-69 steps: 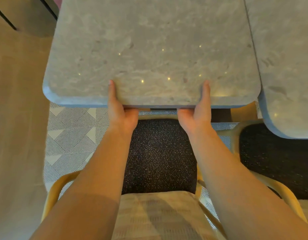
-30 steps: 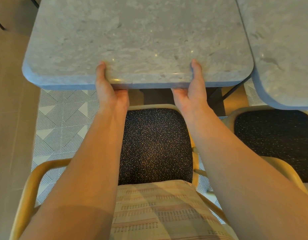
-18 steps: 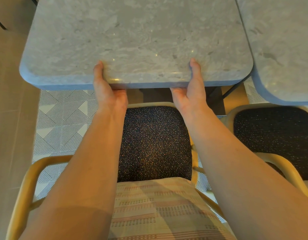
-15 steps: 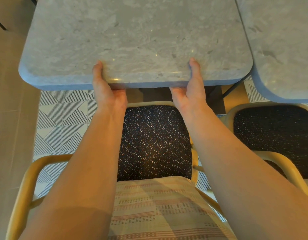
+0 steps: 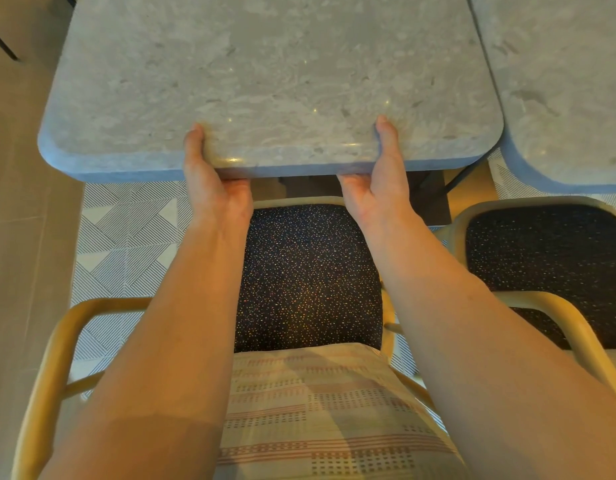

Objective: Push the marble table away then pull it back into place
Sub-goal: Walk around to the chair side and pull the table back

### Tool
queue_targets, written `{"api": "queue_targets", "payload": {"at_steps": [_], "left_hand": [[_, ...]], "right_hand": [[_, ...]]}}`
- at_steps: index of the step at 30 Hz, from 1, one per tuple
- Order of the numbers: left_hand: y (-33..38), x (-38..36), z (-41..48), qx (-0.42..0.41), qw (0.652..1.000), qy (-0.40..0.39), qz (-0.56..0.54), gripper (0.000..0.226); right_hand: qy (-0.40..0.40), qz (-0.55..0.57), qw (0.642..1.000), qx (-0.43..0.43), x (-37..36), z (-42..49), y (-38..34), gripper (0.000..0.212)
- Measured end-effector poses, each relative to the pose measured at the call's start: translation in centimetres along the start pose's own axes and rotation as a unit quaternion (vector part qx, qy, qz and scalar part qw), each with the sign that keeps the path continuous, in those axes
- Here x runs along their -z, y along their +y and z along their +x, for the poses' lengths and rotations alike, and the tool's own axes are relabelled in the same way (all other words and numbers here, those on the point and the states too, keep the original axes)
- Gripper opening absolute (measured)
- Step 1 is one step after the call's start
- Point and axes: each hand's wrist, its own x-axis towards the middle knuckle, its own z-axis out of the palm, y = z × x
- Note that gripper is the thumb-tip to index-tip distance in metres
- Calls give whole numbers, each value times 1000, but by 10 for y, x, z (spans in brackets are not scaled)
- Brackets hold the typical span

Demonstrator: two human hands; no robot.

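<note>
The grey marble table [image 5: 272,71] fills the upper middle of the head view, its rounded near edge facing me. My left hand [image 5: 214,183] grips that near edge left of centre, thumb on top, fingers hidden under the slab. My right hand [image 5: 379,181] grips the same edge right of centre in the same way. Both forearms stretch out over a chair seat. The table's dark base shows in shadow just under the edge.
A second marble table [image 5: 573,81] stands close on the right, a narrow gap between the two tops. Below me is a chair with a black speckled seat [image 5: 310,271] and wooden arms [image 5: 53,368]. Another such chair [image 5: 548,261] is at right. Patterned tiles [image 5: 126,237] lie left.
Over the last second the table's near edge has shifted slightly left and away in view, its corner now a little farther from the right table. Both hands keep the same grip.
</note>
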Motion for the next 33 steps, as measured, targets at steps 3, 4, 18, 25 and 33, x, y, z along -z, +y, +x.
{"api": "queue_targets", "payload": {"at_steps": [3,4,18,25,33], "left_hand": [[1,3,-5,2,1000,2,3,27],[1,4,-6,3,1000,3,2,29],[3,17,-26,4,1000,10,6,26],[3,23,-33,8,1000,13,12,17],[4,25,-42,3,1000,14,23,16]], "right_hand": [[-1,-9,1000,2,3,-4,0,17],[0,-12,1000,3,3,-5,0,17],[1,-10,1000,3,16,-22,4,24],[10,-19,1000,2,21,-30,5,19],[25,-27,999,1,23,-36,6,30]]}}
